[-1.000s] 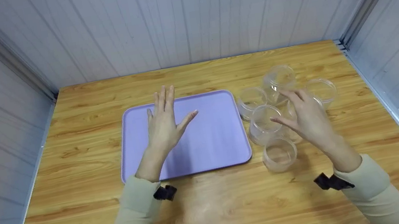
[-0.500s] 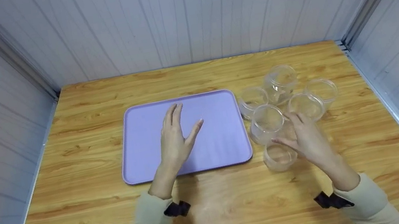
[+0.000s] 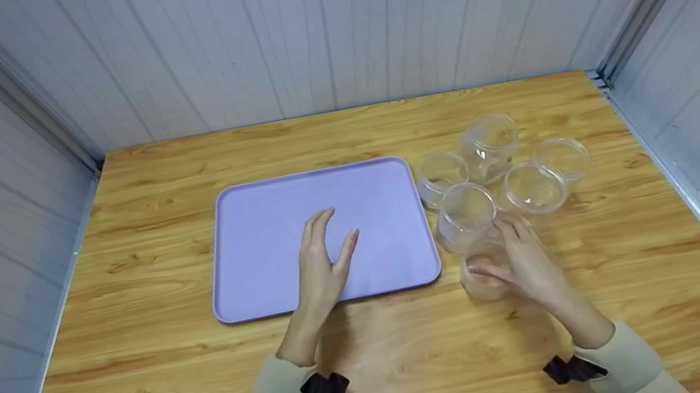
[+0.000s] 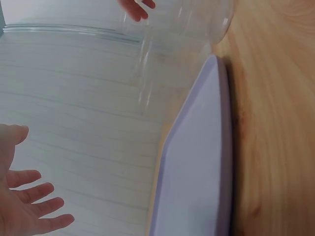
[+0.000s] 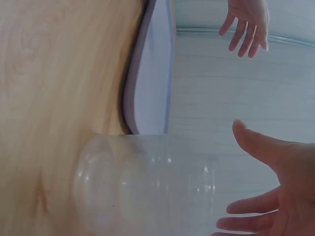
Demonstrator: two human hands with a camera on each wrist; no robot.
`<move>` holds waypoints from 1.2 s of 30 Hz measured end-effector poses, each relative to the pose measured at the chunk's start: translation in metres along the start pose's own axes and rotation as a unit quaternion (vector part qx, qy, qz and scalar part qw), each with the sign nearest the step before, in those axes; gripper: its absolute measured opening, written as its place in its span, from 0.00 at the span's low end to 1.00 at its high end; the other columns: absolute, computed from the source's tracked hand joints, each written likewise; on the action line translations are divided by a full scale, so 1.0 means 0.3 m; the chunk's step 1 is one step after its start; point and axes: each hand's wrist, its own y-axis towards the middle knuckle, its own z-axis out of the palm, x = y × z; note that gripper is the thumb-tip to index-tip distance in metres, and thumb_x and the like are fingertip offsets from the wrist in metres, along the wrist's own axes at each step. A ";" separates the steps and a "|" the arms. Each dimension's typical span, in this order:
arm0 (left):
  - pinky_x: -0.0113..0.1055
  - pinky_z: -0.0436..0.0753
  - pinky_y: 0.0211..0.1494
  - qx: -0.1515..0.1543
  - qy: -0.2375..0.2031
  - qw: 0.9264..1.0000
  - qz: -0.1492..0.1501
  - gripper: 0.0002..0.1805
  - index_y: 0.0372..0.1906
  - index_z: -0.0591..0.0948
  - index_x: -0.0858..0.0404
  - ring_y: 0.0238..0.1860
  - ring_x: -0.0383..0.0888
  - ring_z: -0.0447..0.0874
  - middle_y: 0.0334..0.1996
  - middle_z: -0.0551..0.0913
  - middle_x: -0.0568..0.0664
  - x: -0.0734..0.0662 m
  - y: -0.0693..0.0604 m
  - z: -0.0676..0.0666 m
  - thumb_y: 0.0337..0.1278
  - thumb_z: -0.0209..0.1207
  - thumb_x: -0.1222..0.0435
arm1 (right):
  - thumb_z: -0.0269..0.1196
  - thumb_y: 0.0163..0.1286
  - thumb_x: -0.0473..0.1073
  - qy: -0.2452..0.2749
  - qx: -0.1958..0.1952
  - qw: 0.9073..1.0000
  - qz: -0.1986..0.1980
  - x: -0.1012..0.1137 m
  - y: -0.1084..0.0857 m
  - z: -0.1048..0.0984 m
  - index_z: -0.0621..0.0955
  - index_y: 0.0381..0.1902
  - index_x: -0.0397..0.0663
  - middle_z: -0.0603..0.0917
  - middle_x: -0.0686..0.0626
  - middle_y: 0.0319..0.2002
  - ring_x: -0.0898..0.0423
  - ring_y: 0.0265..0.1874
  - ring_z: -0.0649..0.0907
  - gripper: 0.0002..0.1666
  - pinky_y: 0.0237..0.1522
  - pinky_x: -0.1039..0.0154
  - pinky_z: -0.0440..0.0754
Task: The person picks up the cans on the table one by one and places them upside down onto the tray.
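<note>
A clear, round plastic container (image 3: pixel 483 287) stands upright nearest the front of the cluster, just right of the tray. My right hand (image 3: pixel 528 266) hovers over its rim, thumb and fingers spread apart. In the right wrist view a gap shows between that hand and the top of the container (image 5: pixel 142 191). My left hand (image 3: pixel 319 272) hangs above the lilac tray (image 3: pixel 257 241), fingers apart and holding nothing. The left wrist view shows its loosely spread fingers (image 4: pixel 37 193) away from the tray.
Several more clear containers stand close together behind the front one, among them a taller one (image 3: pixel 466 215), a low one (image 3: pixel 536 189) and one at the back (image 3: pixel 491 146). Pale panel walls (image 3: pixel 320 29) bound the wooden table (image 3: pixel 140 392).
My right hand has moved forward-left toward my body, from over the rear containers to the front one. My left hand has drawn back toward the tray's near edge. The containers have not moved.
</note>
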 end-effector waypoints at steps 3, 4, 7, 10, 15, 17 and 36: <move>0.39 0.64 0.59 0.003 -0.015 1.000 -0.006 0.26 0.55 0.68 0.72 0.56 0.50 0.65 0.52 0.69 0.58 0.011 -0.014 0.013 0.57 0.54 0.58 | 0.72 0.40 0.53 0.000 0.002 1.000 0.001 -0.007 -0.004 0.019 0.66 0.52 0.22 0.68 0.31 0.50 0.37 0.53 0.66 0.50 0.53 0.47 0.65; 0.39 0.64 0.59 0.003 -0.017 1.000 -0.008 0.26 0.55 0.69 0.72 0.56 0.49 0.66 0.52 0.69 0.57 0.015 -0.019 0.018 0.57 0.54 0.58 | 0.72 0.40 0.53 -0.002 -0.002 1.000 0.000 -0.009 -0.006 0.025 0.67 0.52 0.22 0.68 0.32 0.50 0.38 0.53 0.66 0.50 0.53 0.47 0.65; 0.38 0.63 0.60 0.005 -0.025 1.000 -0.013 0.24 0.54 0.69 0.71 0.56 0.48 0.66 0.52 0.70 0.57 0.026 -0.032 0.030 0.57 0.54 0.59 | 0.73 0.38 0.52 -0.001 -0.016 1.000 -0.005 -0.015 -0.012 0.038 0.68 0.51 0.24 0.68 0.32 0.50 0.38 0.52 0.66 0.49 0.53 0.46 0.65; 0.39 0.64 0.59 0.013 -0.036 0.999 -0.019 0.24 0.55 0.69 0.71 0.56 0.48 0.66 0.52 0.70 0.57 0.038 -0.044 0.042 0.58 0.54 0.60 | 0.74 0.37 0.51 0.005 -0.016 1.000 -0.001 -0.019 -0.019 0.047 0.68 0.52 0.26 0.67 0.32 0.51 0.37 0.53 0.65 0.49 0.53 0.45 0.65; 0.43 0.70 0.53 0.021 -0.058 0.998 -0.022 0.24 0.55 0.68 0.69 0.55 0.50 0.66 0.52 0.70 0.58 0.052 -0.061 0.058 0.58 0.53 0.58 | 0.74 0.37 0.52 0.003 0.016 0.999 0.033 -0.027 -0.031 0.057 0.66 0.56 0.29 0.67 0.32 0.52 0.35 0.52 0.67 0.52 0.49 0.43 0.67; 0.45 0.72 0.50 0.023 -0.064 0.997 -0.023 0.24 0.55 0.68 0.69 0.54 0.52 0.67 0.52 0.70 0.57 0.055 -0.068 0.063 0.58 0.53 0.58 | 0.73 0.38 0.52 0.003 0.032 0.998 0.047 -0.028 -0.036 0.059 0.65 0.57 0.30 0.66 0.32 0.52 0.35 0.50 0.68 0.53 0.47 0.42 0.68; 0.52 0.72 0.47 0.050 -0.110 0.991 -0.050 0.24 0.56 0.68 0.69 0.53 0.58 0.66 0.52 0.69 0.60 0.062 -0.091 0.097 0.59 0.52 0.58 | 0.74 0.38 0.46 0.050 0.030 0.995 0.077 -0.032 -0.047 0.067 0.71 0.52 0.30 0.70 0.30 0.46 0.36 0.43 0.72 0.44 0.42 0.43 0.70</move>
